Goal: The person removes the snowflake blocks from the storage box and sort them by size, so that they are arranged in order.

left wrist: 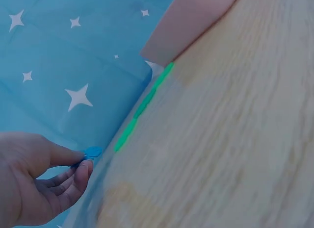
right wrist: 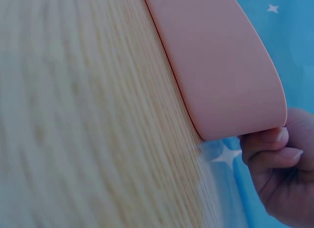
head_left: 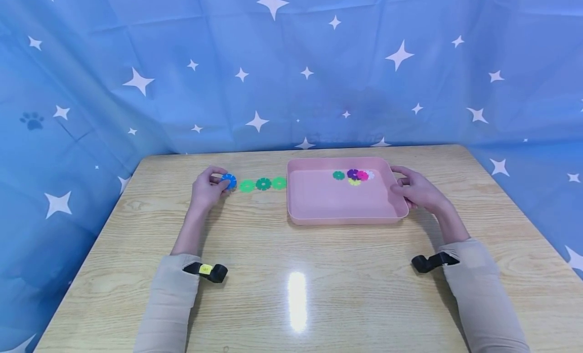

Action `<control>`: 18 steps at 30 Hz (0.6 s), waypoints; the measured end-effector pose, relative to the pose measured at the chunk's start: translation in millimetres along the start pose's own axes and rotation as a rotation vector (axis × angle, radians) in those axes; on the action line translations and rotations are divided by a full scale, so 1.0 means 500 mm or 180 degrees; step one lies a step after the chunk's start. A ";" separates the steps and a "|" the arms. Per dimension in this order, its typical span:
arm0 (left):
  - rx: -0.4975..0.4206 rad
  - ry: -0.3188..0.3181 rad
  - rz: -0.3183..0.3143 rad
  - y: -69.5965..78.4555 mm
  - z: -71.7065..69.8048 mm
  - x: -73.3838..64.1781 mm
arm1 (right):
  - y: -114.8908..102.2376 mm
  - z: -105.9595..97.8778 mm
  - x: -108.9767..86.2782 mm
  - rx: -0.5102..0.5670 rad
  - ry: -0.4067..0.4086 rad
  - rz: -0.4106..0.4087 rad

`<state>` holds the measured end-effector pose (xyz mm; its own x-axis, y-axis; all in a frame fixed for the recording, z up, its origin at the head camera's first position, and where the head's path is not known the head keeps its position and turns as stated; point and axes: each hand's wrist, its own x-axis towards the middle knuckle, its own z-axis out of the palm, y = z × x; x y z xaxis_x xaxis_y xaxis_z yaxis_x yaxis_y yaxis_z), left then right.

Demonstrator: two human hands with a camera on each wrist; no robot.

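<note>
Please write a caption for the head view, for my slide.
Left hand pinches a blue slotted disc beside three green discs in a row; right hand grips a pink tray.

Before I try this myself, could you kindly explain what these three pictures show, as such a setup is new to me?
There is no machine, just a person's left hand and right hand. The wide picture is taken from the person's head; the other two come from small cameras on the wrists. On the table sits a pink tray with several coloured discs inside; left of it, three green discs lie in a row. The left hand pinches a blue disc; the right holds the tray's right end.
</note>
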<state>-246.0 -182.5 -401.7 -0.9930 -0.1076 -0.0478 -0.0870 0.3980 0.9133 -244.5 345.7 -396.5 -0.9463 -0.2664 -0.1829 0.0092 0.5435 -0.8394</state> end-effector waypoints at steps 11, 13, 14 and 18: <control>0.0512 0.0070 0.0162 -0.018 0.006 0.000 | 0.001 -0.001 0.001 -0.0018 0.0001 0.0011; 0.0565 0.0099 0.0186 -0.021 0.007 0.002 | 0.002 -0.002 0.002 -0.0016 -0.0001 0.0007; 0.0581 0.0107 0.0196 -0.022 0.008 0.003 | 0.002 -0.002 0.002 -0.0015 0.0000 0.0002; 0.0635 0.0105 0.0230 -0.024 0.010 0.005 | 0.003 -0.002 -0.001 0.0001 0.0003 -0.0012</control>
<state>-247.7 -182.9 -414.8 -0.9944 -0.1008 0.0312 -0.0329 0.5777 0.8156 -244.4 347.3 -397.3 -0.9467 -0.2676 -0.1793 0.0059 0.5424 -0.8401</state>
